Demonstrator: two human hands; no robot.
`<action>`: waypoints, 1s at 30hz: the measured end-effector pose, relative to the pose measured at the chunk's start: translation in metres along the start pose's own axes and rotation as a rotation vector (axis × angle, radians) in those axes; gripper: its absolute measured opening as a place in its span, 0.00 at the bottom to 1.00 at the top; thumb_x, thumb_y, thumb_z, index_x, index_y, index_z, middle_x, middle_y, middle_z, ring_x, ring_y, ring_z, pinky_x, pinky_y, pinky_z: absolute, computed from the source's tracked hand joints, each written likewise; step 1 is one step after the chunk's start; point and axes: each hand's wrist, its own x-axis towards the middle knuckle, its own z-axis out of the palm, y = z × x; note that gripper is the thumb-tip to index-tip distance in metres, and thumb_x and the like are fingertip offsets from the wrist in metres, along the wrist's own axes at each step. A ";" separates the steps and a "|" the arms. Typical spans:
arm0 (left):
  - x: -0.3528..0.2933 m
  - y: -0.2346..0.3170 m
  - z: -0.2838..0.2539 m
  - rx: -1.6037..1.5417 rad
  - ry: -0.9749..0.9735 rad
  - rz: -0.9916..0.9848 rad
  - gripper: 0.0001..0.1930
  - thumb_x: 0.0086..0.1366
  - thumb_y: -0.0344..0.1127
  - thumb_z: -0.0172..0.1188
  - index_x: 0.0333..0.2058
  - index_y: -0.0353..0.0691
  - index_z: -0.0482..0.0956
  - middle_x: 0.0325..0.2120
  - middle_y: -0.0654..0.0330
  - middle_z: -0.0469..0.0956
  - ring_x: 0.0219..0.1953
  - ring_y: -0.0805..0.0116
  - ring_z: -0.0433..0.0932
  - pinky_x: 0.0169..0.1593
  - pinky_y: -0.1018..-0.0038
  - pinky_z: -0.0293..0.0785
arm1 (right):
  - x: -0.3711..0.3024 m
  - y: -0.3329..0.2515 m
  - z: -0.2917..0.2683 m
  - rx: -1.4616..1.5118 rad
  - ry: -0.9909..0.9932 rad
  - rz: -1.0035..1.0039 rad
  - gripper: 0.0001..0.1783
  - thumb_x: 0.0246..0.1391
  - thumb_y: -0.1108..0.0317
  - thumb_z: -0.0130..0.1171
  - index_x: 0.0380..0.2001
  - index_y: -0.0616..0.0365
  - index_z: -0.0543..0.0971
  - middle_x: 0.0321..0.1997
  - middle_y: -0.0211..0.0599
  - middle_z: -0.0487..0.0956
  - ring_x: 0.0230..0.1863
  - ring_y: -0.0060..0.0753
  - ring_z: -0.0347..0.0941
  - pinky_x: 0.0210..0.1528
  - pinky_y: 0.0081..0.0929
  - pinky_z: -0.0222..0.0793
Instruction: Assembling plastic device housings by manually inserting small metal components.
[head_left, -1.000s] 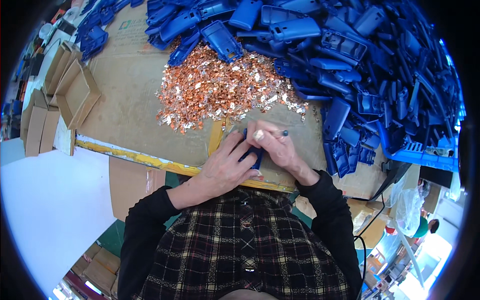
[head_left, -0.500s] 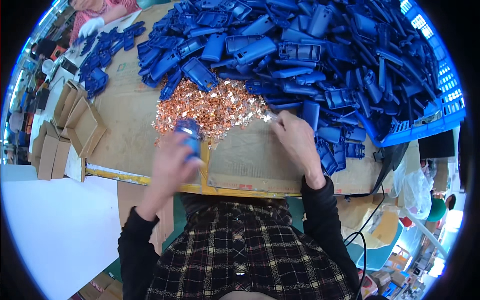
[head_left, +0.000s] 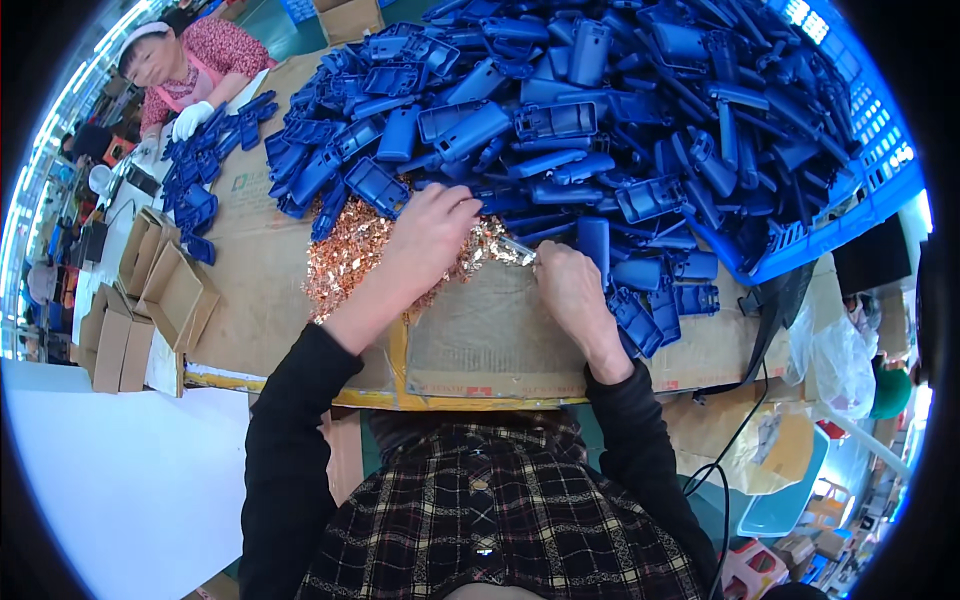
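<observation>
My left hand [head_left: 433, 235] reaches over a heap of small shiny copper-coloured metal pieces [head_left: 345, 255], at the near edge of a big pile of blue plastic housings [head_left: 470, 130]. Its fingers are bent close together, and whatever they may hold is hidden. To the right, my right hand [head_left: 573, 290] is closed on a thin silvery tool that looks like tweezers [head_left: 517, 248]. The tool's tip points left at the edge of the copper pieces. Several blue housings [head_left: 645, 320] lie just right of this hand.
Cardboard [head_left: 500, 340] covers the table. Open cardboard boxes [head_left: 180, 300] stand at the left, and a blue plastic crate [head_left: 870, 195] lies tipped at the right. Across the table, a person with a white glove [head_left: 192, 121] sits beside more blue parts [head_left: 195, 205]. A black cable [head_left: 728, 450] hangs at the right.
My left hand has moved up and right to the housing pile; the blue housing it held no longer shows in it. My right hand has shifted slightly left and down. The head view has tilted up.
</observation>
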 end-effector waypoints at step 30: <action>-0.119 0.064 -0.031 -0.158 -0.013 -0.162 0.13 0.50 0.23 0.61 0.36 0.41 0.82 0.52 0.55 0.72 0.52 0.54 0.72 0.50 0.63 0.72 | 0.004 -0.031 -0.008 0.426 -0.214 -0.116 0.05 0.55 0.73 0.57 0.34 0.63 0.75 0.27 0.38 0.72 0.29 0.33 0.69 0.34 0.26 0.65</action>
